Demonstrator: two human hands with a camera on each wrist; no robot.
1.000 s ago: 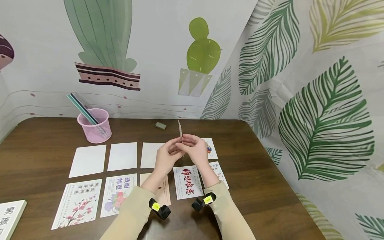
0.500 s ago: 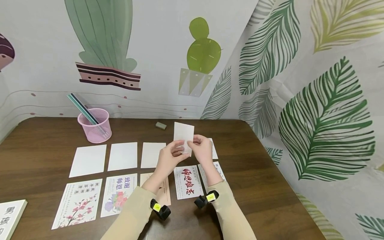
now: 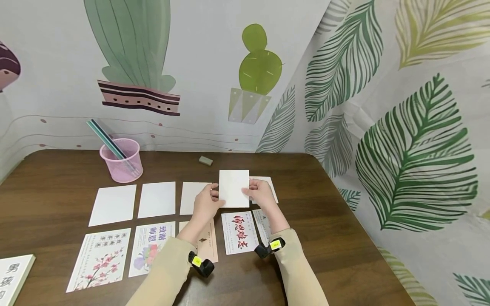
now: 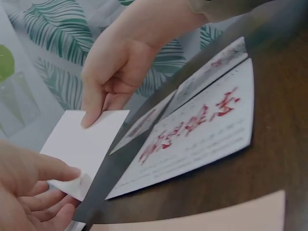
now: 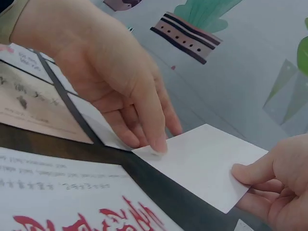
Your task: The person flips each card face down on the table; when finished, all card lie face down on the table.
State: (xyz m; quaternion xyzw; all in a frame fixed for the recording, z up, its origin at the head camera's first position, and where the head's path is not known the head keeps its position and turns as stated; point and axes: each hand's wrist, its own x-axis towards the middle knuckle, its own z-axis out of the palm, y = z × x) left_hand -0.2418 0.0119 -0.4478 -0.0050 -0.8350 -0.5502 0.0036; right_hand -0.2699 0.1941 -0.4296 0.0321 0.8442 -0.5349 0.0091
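A blank white card [image 3: 233,187] lies nearly flat between both hands, above the back row of cards. My left hand [image 3: 206,204] pinches its near left corner, thumb on top and fingers beneath. On the opposite side, my right hand [image 3: 262,194] grips the edge with the thumb over the white face. The right wrist view shows the card [image 5: 197,159] raised over the dark table, with both thumbs pressing on it. Just in front lies a card with red brush characters [image 3: 240,232]. Another card [image 3: 264,187] is partly covered by my right hand.
Blank white cards [image 3: 112,205] form a back row on the left, with printed cards [image 3: 100,260] in front. A pink mesh pen cup [image 3: 121,163] and an eraser-like block [image 3: 205,160] stand near the wall. A book [image 3: 14,274] sits at the left edge.
The held card was upright and edge-on, then turned its white face toward me, and now is lowered flatter. My right hand has shifted right, my left slightly down.
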